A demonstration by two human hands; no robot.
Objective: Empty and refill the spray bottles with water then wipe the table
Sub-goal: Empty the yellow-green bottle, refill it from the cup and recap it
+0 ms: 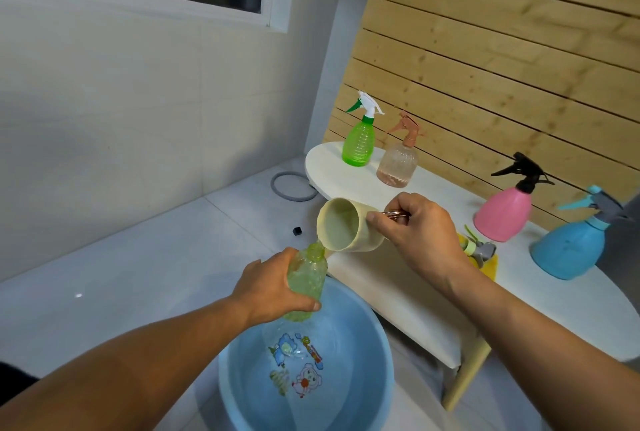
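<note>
Two hands work over a blue basin (346, 295) on the floor, and the scene reads from them outward. Farthest left, the left hand (273, 287) is wrapped round the body of an uncapped pale green bottle (306, 283), fingers curled behind it and thumb across the front near its base; the bottle is tilted, its long axis running from the base near the person up and away to an open neck that leans slightly right, held above the basin's far rim. Just right of that neck, the right hand (412, 233) grips a cream cup (346, 228) by its side and handle, tipped so its mouth faces left and down, with the lip touching or just above the bottle's opening. The pour turns on that meeting: the cup's lip must stay directly over the narrow neck, and the left hand, the nearer of the two to the basin, sets the angle that receives it. Whether water is running at this instant I cannot tell. Behind, on the white worktop (433, 278), stand a green spray bottle (360, 139) and a clear pinkish spray bottle (398, 160); a loose trigger head (479, 248) lies partly hidden behind the right wrist, probably belonging to the held bottle; farther right are a pink spray bottle (505, 216) and a blue spray bottle (571, 247).
</note>
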